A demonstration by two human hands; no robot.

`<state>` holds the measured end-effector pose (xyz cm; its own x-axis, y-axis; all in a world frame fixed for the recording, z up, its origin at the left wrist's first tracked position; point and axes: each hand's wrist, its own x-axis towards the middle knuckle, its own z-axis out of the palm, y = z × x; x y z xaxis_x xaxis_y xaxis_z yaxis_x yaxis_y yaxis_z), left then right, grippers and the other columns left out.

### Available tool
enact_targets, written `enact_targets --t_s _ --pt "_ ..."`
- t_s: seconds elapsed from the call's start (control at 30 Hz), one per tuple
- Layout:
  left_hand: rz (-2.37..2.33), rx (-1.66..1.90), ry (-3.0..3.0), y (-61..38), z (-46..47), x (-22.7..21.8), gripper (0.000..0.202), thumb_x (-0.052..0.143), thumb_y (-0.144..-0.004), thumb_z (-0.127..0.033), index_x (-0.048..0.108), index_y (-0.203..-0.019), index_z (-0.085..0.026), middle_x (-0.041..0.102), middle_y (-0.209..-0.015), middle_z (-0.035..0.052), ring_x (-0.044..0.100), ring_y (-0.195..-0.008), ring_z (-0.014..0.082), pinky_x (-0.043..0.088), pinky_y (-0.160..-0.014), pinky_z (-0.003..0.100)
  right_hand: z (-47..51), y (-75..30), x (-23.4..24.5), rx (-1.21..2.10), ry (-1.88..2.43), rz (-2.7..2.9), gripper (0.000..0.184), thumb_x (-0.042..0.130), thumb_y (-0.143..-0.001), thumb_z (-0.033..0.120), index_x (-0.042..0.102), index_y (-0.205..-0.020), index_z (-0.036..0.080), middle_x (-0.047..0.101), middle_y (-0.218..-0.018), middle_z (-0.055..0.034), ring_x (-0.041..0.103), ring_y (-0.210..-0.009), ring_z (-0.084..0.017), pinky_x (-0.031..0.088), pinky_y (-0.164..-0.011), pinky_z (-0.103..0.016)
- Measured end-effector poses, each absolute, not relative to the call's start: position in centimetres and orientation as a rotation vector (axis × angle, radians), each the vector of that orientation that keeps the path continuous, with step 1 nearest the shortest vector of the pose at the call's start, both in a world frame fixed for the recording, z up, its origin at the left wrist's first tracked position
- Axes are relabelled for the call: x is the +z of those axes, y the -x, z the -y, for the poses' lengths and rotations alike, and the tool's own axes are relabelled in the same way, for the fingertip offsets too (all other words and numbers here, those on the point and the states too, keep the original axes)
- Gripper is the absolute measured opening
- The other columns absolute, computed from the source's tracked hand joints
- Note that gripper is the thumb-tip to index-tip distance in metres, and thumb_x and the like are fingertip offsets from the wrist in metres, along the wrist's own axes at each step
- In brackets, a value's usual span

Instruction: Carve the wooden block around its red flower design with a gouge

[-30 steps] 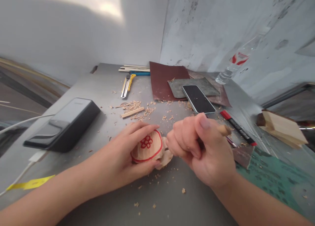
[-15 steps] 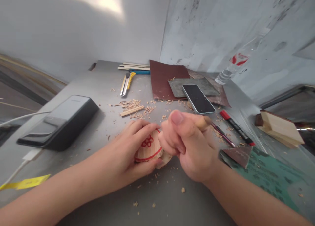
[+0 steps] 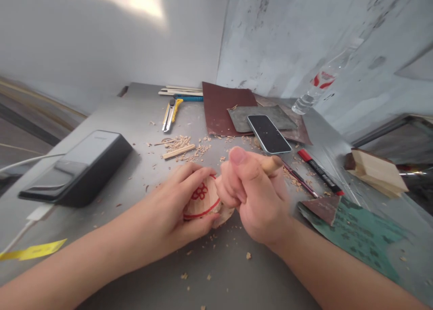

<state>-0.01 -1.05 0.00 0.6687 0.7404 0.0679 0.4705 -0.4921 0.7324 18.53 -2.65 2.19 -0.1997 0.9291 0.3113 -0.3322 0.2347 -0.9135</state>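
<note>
A pale wooden piece (image 3: 206,204), marked with a red flower and a red curved outline, lies low over the grey table. My left hand (image 3: 184,199) is wrapped round its left side, thumb at the near edge. My right hand (image 3: 255,188) makes a fist round a tool with a round wooden handle (image 3: 272,165), whose end sticks out past the thumb. The tool's working end is hidden behind my fingers, close against the wood's right edge. Wood shavings (image 3: 182,148) and small chips are scattered around both hands.
Beyond my hands lie a yellow utility knife (image 3: 172,114), brown sandpaper (image 3: 228,109) and a phone (image 3: 269,134). To the right are a red-capped marker (image 3: 320,171), a green sheet (image 3: 358,238) and a plastic bottle (image 3: 321,84). A dark device (image 3: 79,166) with a cable stands left.
My right fist has shifted slightly and tilted, so more of the wooden handle shows. My left hand keeps its hold on the wooden piece. The whole view has moved a little.
</note>
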Motion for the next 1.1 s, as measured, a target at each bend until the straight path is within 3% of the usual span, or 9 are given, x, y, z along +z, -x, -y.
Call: enact_targets --t_s 0.17,0.47,0.67,0.8,0.97,1.1 --pt "-0.924 0.528 -2.181 -0.1 1.2 -0.3 0.048 0.065 -0.1 -0.041 0.049 -0.143 -0.03 0.054 -0.141 0.0127 0.061 -0.124 0.0312 0.058 -0.102 0.047 2.7 -18.4 1.9 1.263 0.671 1.246 0.059 0.052 -0.111 0.038 0.034 -0.058 0.021 0.029 -0.054 0.0056 0.028 -0.048 -0.01 0.023 -0.047 -0.03" --pt "-0.91 0.535 -2.187 -0.1 1.1 -0.2 0.036 0.065 -0.099 -0.039 0.058 -0.133 -0.032 0.065 -0.116 0.005 0.066 -0.102 0.0253 0.06 -0.086 0.038 1.6 -19.3 3.2 1.506 0.525 1.46 0.06 0.053 -0.111 0.037 0.033 -0.057 0.021 0.032 -0.054 0.0064 0.028 -0.047 -0.008 0.027 -0.047 -0.028" --pt "-1.009 0.565 -2.157 -0.4 1.8 -0.2 0.045 0.066 -0.097 -0.042 0.054 -0.138 -0.029 0.059 -0.128 0.01 0.064 -0.112 0.0297 0.059 -0.091 0.043 2.3 -18.3 2.0 1.328 0.624 1.254 0.062 0.053 -0.111 0.041 0.028 -0.059 0.02 0.024 -0.053 0.0065 0.024 -0.046 -0.009 0.021 -0.046 -0.029" --pt "-1.054 0.593 -2.168 -0.6 2.4 -0.7 0.051 0.065 -0.098 -0.043 0.049 -0.145 -0.029 0.058 -0.132 0.0121 0.062 -0.117 0.0317 0.057 -0.097 0.049 2.8 -17.6 1.5 1.202 0.714 1.155 0.058 0.056 -0.11 0.042 0.031 -0.061 0.021 0.026 -0.056 0.0064 0.023 -0.048 -0.009 0.025 -0.048 -0.029" --pt "-1.067 0.632 -2.171 -0.6 2.7 -1.1 0.053 0.065 -0.097 -0.044 0.049 -0.146 -0.031 0.059 -0.131 0.0118 0.061 -0.119 0.0332 0.058 -0.097 0.05 2.2 -18.2 2.2 1.321 0.641 1.283 0.058 0.052 -0.112 0.037 0.032 -0.06 0.021 0.026 -0.056 0.0064 0.024 -0.049 -0.01 0.024 -0.049 -0.031" --pt "-1.018 0.602 -2.146 -0.4 2.3 -0.6 0.045 0.066 -0.096 -0.039 0.054 -0.139 -0.032 0.061 -0.124 0.0088 0.064 -0.111 0.0299 0.06 -0.089 0.045 1.9 -18.8 2.9 1.431 0.607 1.449 0.057 0.05 -0.112 0.034 0.034 -0.059 0.022 0.031 -0.056 0.0061 0.027 -0.048 -0.01 0.025 -0.048 -0.031"
